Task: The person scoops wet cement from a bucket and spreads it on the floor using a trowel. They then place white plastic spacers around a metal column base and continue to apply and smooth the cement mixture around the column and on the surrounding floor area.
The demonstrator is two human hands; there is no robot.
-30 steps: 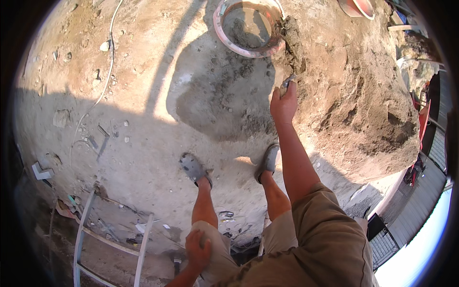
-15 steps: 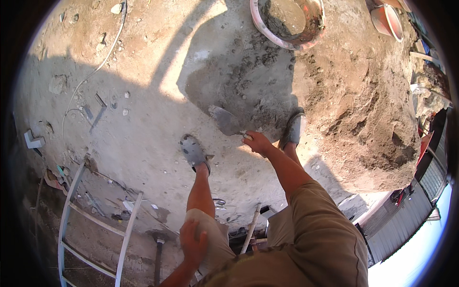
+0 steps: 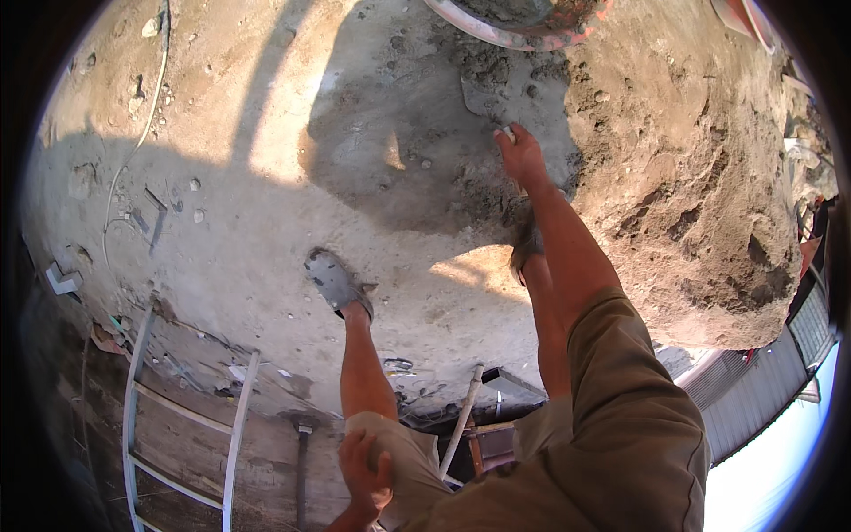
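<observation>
My right hand [image 3: 521, 160] is closed around the light handle of a trowel [image 3: 481, 99]. The trowel's grey blade points away from me and is at the loose, damp-looking mortar [image 3: 510, 75] on the ground; whether it touches is hard to make out. Just beyond the blade stands a round reddish tub [image 3: 496, 37], cut off by the top edge, with grey material inside. Lower down, my left hand [image 3: 365, 465] rests on my left knee with nothing in it, fingers laid over the cloth and thumb apart.
A metal ladder [image 3: 182, 408] lies at the lower left. A thin cable [image 3: 142, 133] runs along the left side of the ground. Rough, lumpy soil [image 3: 700, 222] spreads on the right. An orange bucket [image 3: 745, 19] sits at the upper right, and a pole [image 3: 463, 417] leans between my legs.
My right hand has moved forward and to the right with the trowel, from between my feet toward the tub. The view has shifted; my left hand stays on the knee.
</observation>
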